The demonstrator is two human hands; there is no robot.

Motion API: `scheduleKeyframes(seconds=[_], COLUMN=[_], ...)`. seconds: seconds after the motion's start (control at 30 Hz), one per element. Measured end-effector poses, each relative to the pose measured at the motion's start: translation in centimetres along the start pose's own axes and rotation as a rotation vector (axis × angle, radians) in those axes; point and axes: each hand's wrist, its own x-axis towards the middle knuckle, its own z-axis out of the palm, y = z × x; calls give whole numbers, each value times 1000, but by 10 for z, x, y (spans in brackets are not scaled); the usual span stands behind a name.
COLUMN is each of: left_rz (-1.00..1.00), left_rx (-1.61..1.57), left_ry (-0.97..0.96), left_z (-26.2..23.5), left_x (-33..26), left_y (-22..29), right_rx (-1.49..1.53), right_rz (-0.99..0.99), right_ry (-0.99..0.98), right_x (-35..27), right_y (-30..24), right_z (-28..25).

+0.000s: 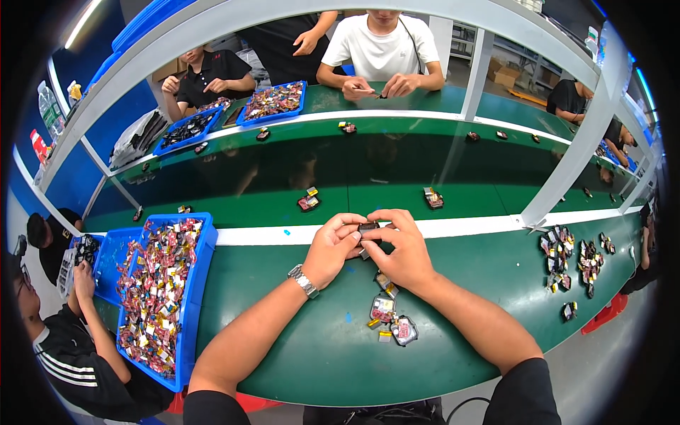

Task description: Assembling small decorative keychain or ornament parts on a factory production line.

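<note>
Blue tray (190, 297) at the tabletop's (297, 354) left edge, heaped with small wrapped parts too fine to identify. Left hand (331, 248), wristwatch (303, 280) on the forearm, reaches in from the near edge, fingers curled shut on a small dark part (368, 229); most of that part is hidden by fingers. Right hand (402, 249) meets it, pinching the same part from the other side. Loose parts (388, 317) lie just below the hands, toward the near edge

Bright, even overhead light; a glowing tube lamp (83, 21) upper left; fisheye bending and dark vignette around it.
</note>
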Motion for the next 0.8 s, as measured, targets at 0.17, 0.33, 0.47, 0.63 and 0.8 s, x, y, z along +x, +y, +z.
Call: scheduleKeyframes(seconds=[0.17,0.33,0.47,0.63,0.8], left_rz=[3,3,5,60,46], left_rx=[-44,-78,-108,-75,-55], left_ry=[-30,-53,-63,-52,-37], left_z=[-2,-4,-8,-3,-3], left_x=[0,0,2,0,-1], left_y=[0,-2,-5,-2,-2], right_rx=[-54,-63,-43,51,92], right_rz=[4,-46,-1,9,-6], right_ry=[-43,-47,-51,-78,-55], right_x=[1,1,1,3,4], right_y=[1,-1,-1,-1,-4], right_z=[0,-2,-1,-2,-4])
